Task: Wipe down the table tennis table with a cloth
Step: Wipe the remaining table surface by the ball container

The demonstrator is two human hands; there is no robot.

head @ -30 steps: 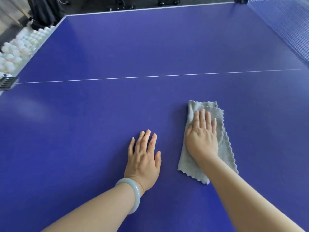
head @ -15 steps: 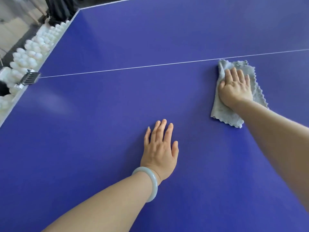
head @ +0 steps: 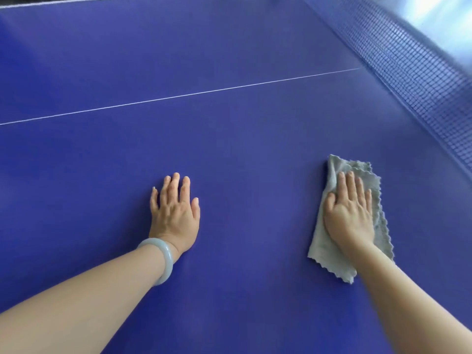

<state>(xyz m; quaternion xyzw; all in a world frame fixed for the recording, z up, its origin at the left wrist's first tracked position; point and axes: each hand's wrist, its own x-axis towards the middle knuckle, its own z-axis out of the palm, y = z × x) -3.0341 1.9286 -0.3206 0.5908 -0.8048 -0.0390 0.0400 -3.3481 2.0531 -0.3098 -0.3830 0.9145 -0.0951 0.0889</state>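
The blue table tennis table (head: 229,149) fills the view, crossed by a thin white centre line (head: 178,96). A folded grey cloth (head: 322,246) lies flat on it at the right. My right hand (head: 348,213) presses on the cloth with straight fingers and covers its middle. My left hand (head: 175,213), with a pale bangle on the wrist, rests flat on the bare table to the left of the cloth, about a forearm's length away.
The dark net (head: 419,80) runs along the upper right, close beyond the cloth. The table's far white edge (head: 51,1) shows at the top left.
My right hand has slid the cloth back toward me and to the right, nearer the net. The view has swung right, so the balls at the left are out of sight. My left hand stays flat.
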